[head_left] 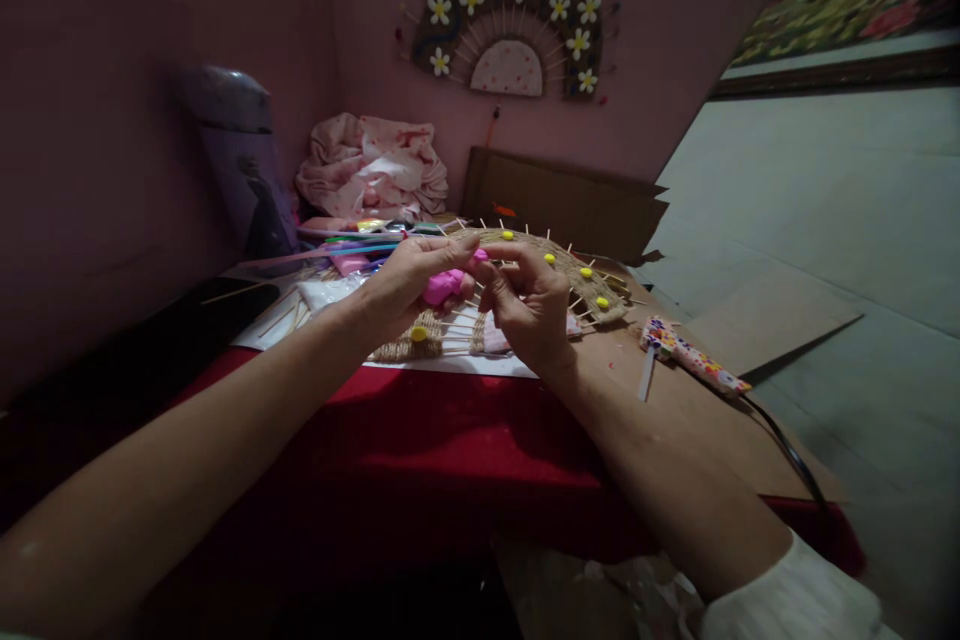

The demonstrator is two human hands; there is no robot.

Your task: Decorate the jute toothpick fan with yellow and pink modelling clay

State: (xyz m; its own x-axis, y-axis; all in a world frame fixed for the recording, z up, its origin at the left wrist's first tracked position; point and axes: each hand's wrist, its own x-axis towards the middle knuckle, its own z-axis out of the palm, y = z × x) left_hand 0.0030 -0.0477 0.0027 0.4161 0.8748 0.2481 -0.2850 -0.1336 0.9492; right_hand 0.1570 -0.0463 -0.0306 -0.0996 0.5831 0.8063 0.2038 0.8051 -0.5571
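Observation:
My left hand [420, 275] is closed around a soft lump of bright pink modelling clay [444, 288], part of which shows below its fingers. My right hand [529, 295] meets it at the fingertips, pinching a small bit of the same pink clay between thumb and forefinger. Behind and beneath both hands lies a fan-shaped woven twine piece [600, 295] with thin sticks poking out and several yellow oval dots on it. Its middle is partly hidden by my hands.
A flower-patterned glue gun [694, 357] with a black cord lies on brown cardboard at the right. Loose sticks and a plastic bag [330, 292] are at the left. Behind stand a crumpled pink cloth [375, 165], a purple container [251, 170] and a cardboard sheet [559, 205]. Red cloth [420, 440] covers the table.

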